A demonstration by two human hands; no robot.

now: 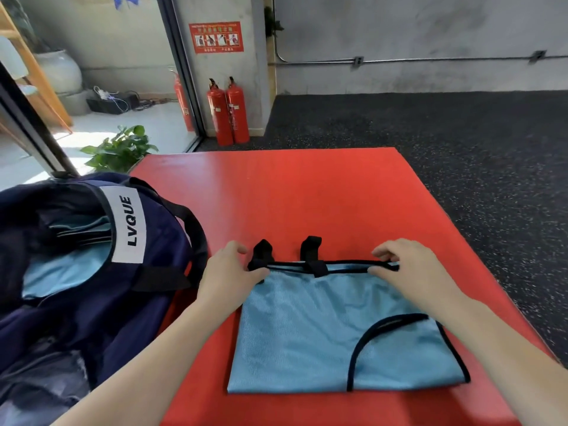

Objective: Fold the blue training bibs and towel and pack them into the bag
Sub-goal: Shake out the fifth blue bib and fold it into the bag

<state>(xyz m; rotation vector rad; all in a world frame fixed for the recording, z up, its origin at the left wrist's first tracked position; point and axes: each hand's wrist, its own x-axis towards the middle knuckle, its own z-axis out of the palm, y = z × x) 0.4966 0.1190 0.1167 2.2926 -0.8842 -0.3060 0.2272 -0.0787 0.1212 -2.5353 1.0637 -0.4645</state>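
Note:
A light blue training bib [307, 330] with black trim lies folded flat on the red mat [307, 195]. Two black straps stick out past its far edge. My left hand [229, 269] pinches the bib's far left corner by one strap. My right hand [405, 265] pinches the far right end of the black-trimmed edge. A navy bag [92, 302] with a white LVQUE label stands open to the left of the mat. Light blue folded fabric [64, 272] shows inside it.
Two red fire extinguishers [229, 112] stand against the far wall, and a potted plant [120, 149] sits behind the bag. Dark speckled rubber floor [476, 149] surrounds the mat on the right and far side. The mat's far half is bare.

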